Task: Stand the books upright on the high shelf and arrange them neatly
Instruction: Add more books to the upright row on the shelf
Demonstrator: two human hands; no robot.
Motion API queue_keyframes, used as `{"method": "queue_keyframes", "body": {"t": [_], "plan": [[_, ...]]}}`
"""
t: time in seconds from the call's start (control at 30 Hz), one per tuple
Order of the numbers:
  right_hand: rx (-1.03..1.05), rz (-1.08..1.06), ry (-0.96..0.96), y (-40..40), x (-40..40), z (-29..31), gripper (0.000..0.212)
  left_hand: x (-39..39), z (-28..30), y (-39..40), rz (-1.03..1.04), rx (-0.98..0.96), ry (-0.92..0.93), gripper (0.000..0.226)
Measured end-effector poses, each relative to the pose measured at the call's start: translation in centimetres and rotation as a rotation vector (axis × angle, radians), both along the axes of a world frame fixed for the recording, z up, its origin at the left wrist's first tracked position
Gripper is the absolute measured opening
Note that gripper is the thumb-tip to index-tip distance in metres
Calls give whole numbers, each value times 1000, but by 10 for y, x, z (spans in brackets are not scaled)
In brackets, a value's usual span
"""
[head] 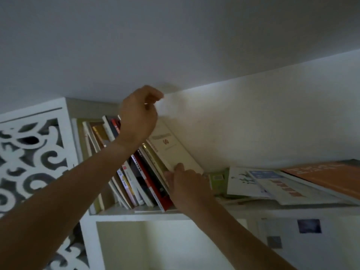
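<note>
My left hand (139, 115) pinches the top edge of the cream-covered book (171, 149), my right hand (185, 180) its lower edge. It leans left against the upright row (136, 172) at the high shelf's (136, 216) left end, long axis tilted; flat books (282, 184) lie nearer my right.

Hands: two, left hand (139, 115) raised at the top edge of the upright row, right hand (187, 184) below it at the row's foot.
Upright books (136, 172): roughly a dozen between and left of the hands; exact count unclear, spines blurred.
Flat-lying books (272, 184): at least four, right of the right hand.
Shelf (253, 208): one.
Carved white panel (33, 152): one, far left of the left hand.
</note>
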State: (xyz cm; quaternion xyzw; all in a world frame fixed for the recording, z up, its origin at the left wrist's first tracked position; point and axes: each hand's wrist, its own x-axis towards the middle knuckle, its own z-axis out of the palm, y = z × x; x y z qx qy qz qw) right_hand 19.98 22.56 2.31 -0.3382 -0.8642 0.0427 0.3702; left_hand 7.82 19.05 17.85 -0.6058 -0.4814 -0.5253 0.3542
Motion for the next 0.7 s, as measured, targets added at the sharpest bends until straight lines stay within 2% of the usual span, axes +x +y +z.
{"method": "queue_keyframes", "body": {"t": [0.03, 0.1, 0.17, 0.2, 0.27, 0.33, 0.43, 0.5, 0.57, 0.7], "plan": [[17, -15, 4, -2, -7, 0, 59, 7, -4, -5, 7, -65, 153, 39], [84, -30, -46, 3, -12, 2, 69, 14, -24, -4, 58, -388, 439, 34], [19, 83, -124, 12, -2, 5, 69, 14, -54, 5, 265, -716, 665, 33], [-62, 166, -177, 16, 6, 7, 67, 10, -69, 11, 413, -744, 791, 37], [-145, 230, -354, 25, 28, 13, 65, 7, -87, 19, 632, -672, 949, 51], [-141, 163, -494, 39, 53, 15, 72, 12, -92, 21, 706, -607, 911, 51], [-155, 67, -567, 54, 80, 11, 75, 32, -104, 35, 813, -613, 813, 38], [-110, 42, -552, 56, 88, 2, 68, 48, -122, 45, 798, -636, 740, 36], [-64, 28, -506, 56, 89, -4, 51, 52, -136, 49, 749, -610, 745, 38], [-60, 11, -494, 62, 87, -7, 53, 37, -137, 48, 761, -610, 805, 41]]}}
